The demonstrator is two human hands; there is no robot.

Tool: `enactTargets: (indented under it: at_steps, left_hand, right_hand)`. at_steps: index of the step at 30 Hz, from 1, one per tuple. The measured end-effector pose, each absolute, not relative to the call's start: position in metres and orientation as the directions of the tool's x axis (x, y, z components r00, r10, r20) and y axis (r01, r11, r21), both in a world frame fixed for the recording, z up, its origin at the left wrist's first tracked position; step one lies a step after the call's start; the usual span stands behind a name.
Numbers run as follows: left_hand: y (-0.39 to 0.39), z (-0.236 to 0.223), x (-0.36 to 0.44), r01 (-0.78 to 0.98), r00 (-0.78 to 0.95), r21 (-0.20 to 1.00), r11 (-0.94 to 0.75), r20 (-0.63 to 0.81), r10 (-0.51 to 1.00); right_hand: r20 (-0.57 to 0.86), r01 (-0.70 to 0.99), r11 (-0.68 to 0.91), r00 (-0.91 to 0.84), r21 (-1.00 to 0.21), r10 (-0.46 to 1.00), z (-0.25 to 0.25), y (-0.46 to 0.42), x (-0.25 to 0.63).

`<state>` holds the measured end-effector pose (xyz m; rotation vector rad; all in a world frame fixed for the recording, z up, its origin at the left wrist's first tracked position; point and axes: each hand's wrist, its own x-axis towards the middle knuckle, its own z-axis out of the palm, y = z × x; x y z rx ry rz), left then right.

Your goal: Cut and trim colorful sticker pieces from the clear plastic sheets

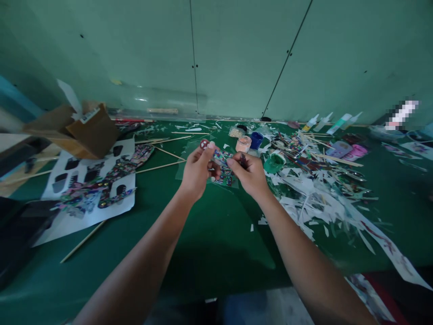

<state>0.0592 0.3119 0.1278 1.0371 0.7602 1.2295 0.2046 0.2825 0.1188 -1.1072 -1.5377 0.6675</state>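
Pinching a colourful patterned piece (221, 156) near its two ends, the left hand (196, 170) and right hand (252, 172) hold it above the table (209, 253); a dark object (242, 159) at the right hand is too small to identify. Good handling here likely means a light, even grip by the edges, well away from the green pot (274, 163) near the right hand.
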Motion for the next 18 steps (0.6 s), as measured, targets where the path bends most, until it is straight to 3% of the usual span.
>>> enactTargets:
  at_steps: [4, 7, 10, 13, 18]
  left_hand:
    - [0.305, 0.126, 0.062, -0.141, 0.424, 0.989, -0.047, 0.104, 0.9]
    - [0.303, 0.126, 0.063, -0.085, 0.486, 0.993, -0.082, 0.113, 0.867]
    - [0.303, 0.127, 0.064, -0.105, 0.428, 0.991, -0.083, 0.121, 0.896]
    - [0.303, 0.127, 0.066, -0.188, 0.361, 0.98, -0.062, 0.128, 0.924]
    - [0.303, 0.129, 0.068, -0.287, 0.314, 0.958, 0.001, 0.094, 0.945]
  right_hand:
    - [0.48, 0.297, 0.445, 0.057, -0.845, 0.875, 0.12, 0.283, 0.205]
    - [0.489, 0.279, 0.466, 0.016, -0.84, 0.872, 0.12, 0.283, 0.208]
    - [0.537, 0.359, 0.5, 0.004, -0.788, 0.844, 0.12, 0.281, 0.21]
    - [0.611, 0.56, 0.498, 0.019, -0.662, 0.791, 0.117, 0.28, 0.209]
    - [0.594, 0.763, 0.451, -0.111, -0.464, 0.797, 0.107, 0.281, 0.206]
